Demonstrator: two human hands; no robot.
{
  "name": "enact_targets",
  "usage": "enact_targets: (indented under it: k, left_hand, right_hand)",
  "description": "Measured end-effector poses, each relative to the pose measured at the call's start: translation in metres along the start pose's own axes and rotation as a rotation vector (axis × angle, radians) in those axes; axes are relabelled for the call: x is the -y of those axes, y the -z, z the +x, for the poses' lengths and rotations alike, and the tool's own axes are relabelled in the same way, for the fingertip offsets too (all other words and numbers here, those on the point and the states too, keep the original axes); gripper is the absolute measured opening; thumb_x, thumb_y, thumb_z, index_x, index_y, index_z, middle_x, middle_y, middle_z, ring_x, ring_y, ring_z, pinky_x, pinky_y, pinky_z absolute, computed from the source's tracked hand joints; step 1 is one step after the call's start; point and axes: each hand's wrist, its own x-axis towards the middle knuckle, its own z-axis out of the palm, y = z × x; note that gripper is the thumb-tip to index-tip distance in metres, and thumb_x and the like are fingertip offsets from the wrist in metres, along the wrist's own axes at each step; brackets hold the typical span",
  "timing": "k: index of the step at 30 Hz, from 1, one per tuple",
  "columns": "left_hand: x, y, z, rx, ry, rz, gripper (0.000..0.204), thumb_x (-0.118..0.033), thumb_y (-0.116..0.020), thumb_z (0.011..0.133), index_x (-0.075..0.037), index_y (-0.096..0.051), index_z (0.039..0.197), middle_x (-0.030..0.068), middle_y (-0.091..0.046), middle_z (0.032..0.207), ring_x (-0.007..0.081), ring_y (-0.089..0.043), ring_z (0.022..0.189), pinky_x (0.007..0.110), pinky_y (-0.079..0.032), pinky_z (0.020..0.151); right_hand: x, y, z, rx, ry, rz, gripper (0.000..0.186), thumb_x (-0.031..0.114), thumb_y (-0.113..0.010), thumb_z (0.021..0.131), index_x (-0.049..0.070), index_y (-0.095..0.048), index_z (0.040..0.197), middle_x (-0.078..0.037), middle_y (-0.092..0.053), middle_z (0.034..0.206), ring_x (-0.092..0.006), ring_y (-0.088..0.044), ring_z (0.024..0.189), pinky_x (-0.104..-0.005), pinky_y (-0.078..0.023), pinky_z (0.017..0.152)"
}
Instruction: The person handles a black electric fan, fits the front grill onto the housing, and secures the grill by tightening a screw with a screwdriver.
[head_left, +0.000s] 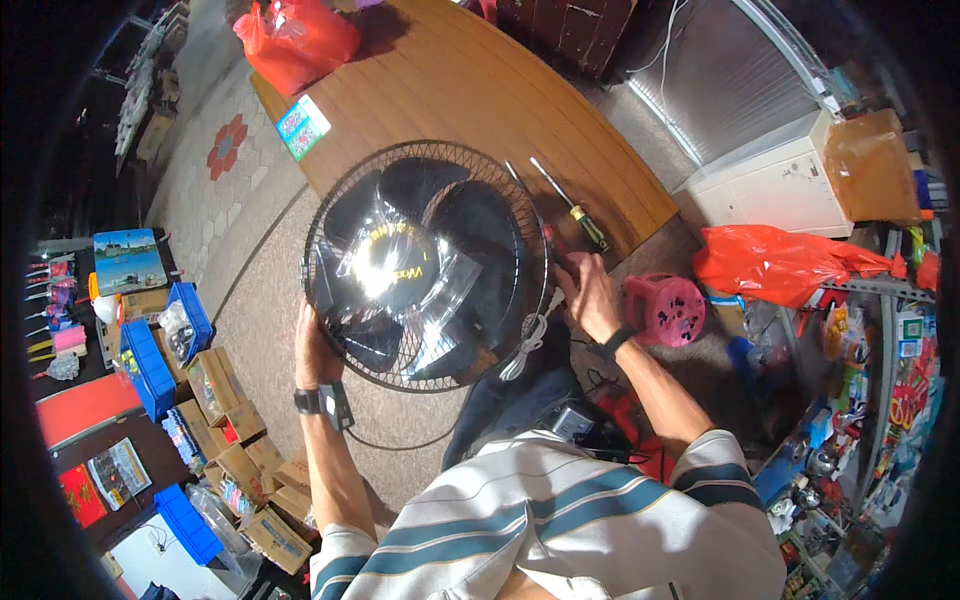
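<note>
A black fan head (415,265) in a round wire guard is in front of me, its far part over the wooden table. Clear plastic film (440,290) covers its hub and shines with glare. My left hand (313,350) grips the guard's left rim, most of its fingers hidden behind it. At the right rim my right hand (588,290) holds the guard with curled fingers. Below that hand hangs a bundled pale cord (527,350). A screwdriver (580,210) with a yellow-and-black handle lies on the table just beyond my right hand, beside another thin dark shaft.
A red plastic bag (295,45) and a printed card (302,127) rest on the wooden table (480,70). Right of me are a pink stool (664,309), another red bag (785,265) and crowded shelves. Cardboard boxes (245,470) and blue bins (148,370) stand on the left.
</note>
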Motion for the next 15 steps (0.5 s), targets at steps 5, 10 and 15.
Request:
enact_targets:
  k: [5, 10, 15]
  left_hand:
    - [0.008, -0.031, -0.022, -0.233, 0.015, -0.067, 0.054, -0.045, -0.044, 0.111, -0.004, -0.051, 0.146, 0.0086, -0.067, 0.13, 0.0199, -0.066, 0.11, 0.035, -0.054, 0.098]
    - [0.026, -0.026, -0.082, -0.423, 0.053, -0.088, 0.058, -0.045, -0.047, 0.109, -0.004, -0.045, 0.151, 0.0113, -0.056, 0.144, 0.0253, -0.058, 0.124, 0.044, -0.051, 0.101]
    - [0.056, -0.049, -0.129, -0.538, 0.047, -0.052, 0.049, -0.037, -0.061, 0.105, -0.001, -0.057, 0.138, 0.0104, -0.068, 0.122, 0.0231, -0.068, 0.104, 0.039, -0.059, 0.085]
  right_hand:
    - [-0.007, 0.0, 0.042, 0.284, -0.148, -0.259, 0.056, 0.03, -0.072, 0.094, 0.0, -0.047, 0.133, -0.026, -0.053, 0.131, -0.0493, -0.068, 0.096, -0.0561, -0.057, 0.077]
    - [-0.03, -0.021, 0.086, 0.232, 0.056, -0.191, 0.048, 0.028, -0.07, 0.094, 0.004, -0.045, 0.128, -0.026, -0.057, 0.117, -0.0496, -0.064, 0.101, -0.0565, -0.056, 0.076]
    - [-0.034, -0.008, 0.159, 0.116, 0.146, -0.015, 0.035, 0.029, -0.069, 0.095, 0.005, -0.052, 0.114, -0.025, -0.06, 0.11, -0.0488, -0.065, 0.09, -0.0579, -0.052, 0.072]
